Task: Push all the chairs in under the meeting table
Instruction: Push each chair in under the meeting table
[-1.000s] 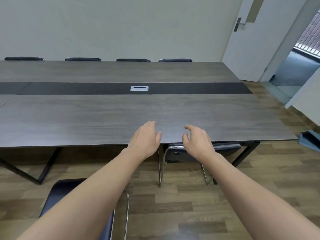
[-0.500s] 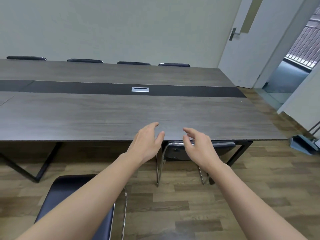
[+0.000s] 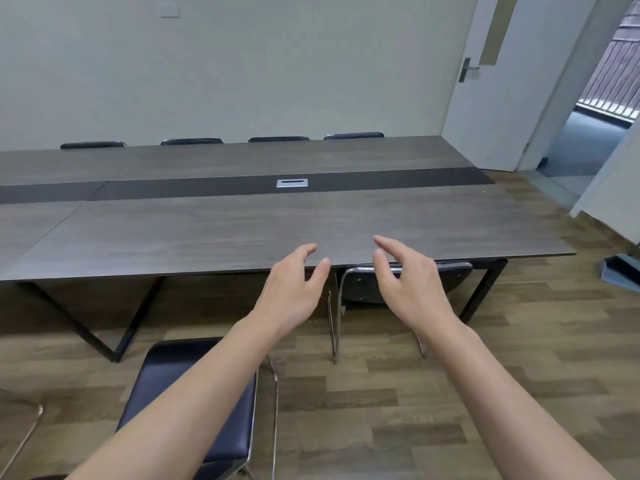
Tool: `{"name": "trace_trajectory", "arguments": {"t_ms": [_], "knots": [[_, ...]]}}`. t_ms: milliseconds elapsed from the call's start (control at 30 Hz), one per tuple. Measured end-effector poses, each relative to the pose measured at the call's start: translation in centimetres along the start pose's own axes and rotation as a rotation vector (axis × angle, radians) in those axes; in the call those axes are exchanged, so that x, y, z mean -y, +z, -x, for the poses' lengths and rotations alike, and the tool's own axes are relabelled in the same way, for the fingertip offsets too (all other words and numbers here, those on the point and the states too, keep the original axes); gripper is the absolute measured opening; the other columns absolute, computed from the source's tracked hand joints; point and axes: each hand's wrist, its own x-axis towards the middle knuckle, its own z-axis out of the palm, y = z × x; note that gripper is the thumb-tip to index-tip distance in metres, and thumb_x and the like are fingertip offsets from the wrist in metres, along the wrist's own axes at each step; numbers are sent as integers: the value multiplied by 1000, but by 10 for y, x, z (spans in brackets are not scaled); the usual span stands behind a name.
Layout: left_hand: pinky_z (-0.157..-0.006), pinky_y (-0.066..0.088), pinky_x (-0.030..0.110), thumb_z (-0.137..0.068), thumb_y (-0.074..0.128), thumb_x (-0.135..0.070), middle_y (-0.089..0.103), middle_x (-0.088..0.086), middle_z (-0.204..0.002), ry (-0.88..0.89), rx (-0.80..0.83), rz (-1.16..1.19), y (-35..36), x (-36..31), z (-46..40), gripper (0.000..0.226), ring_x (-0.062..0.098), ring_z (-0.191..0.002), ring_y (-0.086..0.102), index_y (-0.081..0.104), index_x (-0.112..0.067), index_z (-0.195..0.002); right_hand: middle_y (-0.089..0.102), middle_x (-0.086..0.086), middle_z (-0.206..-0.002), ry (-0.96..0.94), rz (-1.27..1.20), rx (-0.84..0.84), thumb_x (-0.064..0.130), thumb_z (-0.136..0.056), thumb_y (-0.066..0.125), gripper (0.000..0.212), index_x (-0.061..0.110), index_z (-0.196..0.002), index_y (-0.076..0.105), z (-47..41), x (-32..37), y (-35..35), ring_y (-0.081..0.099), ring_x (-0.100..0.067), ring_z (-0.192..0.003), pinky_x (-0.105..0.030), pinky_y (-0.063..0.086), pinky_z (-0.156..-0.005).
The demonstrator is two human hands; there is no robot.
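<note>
A long dark wood meeting table (image 3: 207, 233) fills the middle of the view. One black chair with a chrome frame (image 3: 360, 289) is tucked under its near edge at the right, only its backrest and legs showing. A second black chair (image 3: 180, 386) stands out on the floor at the lower left, partly hidden by my left forearm. My left hand (image 3: 294, 292) and my right hand (image 3: 408, 282) hover with relaxed fingers in front of the tucked chair's backrest, touching nothing. Several black chair backs (image 3: 192, 141) show along the table's far side.
A white door (image 3: 512, 81) stands open at the right, leading to a corridor. A grey dustpan-like object (image 3: 621, 273) lies on the wood floor at the far right. A chrome chair leg (image 3: 24, 438) shows at the lower left edge. A silver socket plate (image 3: 292, 182) sits in the table's dark centre strip.
Both hands have drawn back from the tucked chair's backrest and lifted slightly. The view has pulled back and tilted up, showing more of the loose chair and the wall.
</note>
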Motion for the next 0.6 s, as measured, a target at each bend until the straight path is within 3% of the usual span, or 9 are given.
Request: {"name": "trace_trajectory", "arguments": {"t_ms": [267,600], "knots": [[-113,39,35,-99,50,-49,52,-4,-146,-6,-11,-21,-16,5,41,55,10,-135,46,46,-21,-147,61,6,-134,29,-53,-8,31,-100,49,39,18,-135,59,39,17,5,52,-6,-125,-11,31,-98],[-114,38,36,-99,52,-47,50,-5,-149,-1,-51,75,-45,24,58,58,7,-136,45,43,-20,-149,63,5,-131,83,-39,0,29,-100,50,38,17,-134,59,61,46,21,55,-11,-123,-24,40,-105]]}}
